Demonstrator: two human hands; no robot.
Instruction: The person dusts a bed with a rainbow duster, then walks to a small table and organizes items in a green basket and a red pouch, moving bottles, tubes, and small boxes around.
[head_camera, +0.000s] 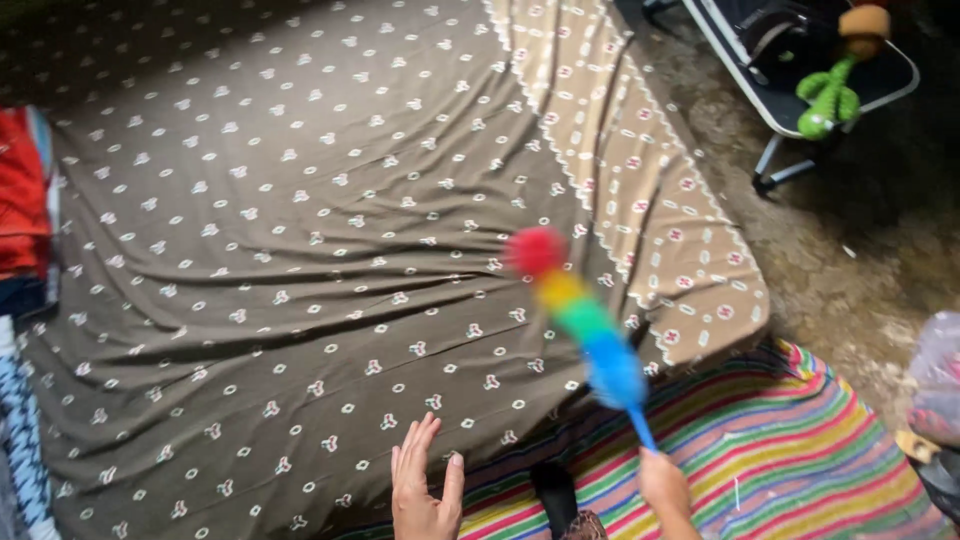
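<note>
We found the right hand (664, 487) with its grip pinching the rainbow duster (580, 318). The left hand (422, 488) hovered with fingers spread above the brown bedsheet (280, 250).

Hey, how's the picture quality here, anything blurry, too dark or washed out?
Head view: the rainbow duster is smeared by motion blur, held by the right hand; the left hand is soft too. Light falls brightest on the middle of the brown patterned sheet, whose wrinkles cast shadows. The top left corner and the floor at right sink into dimness. No glare visible.
</note>
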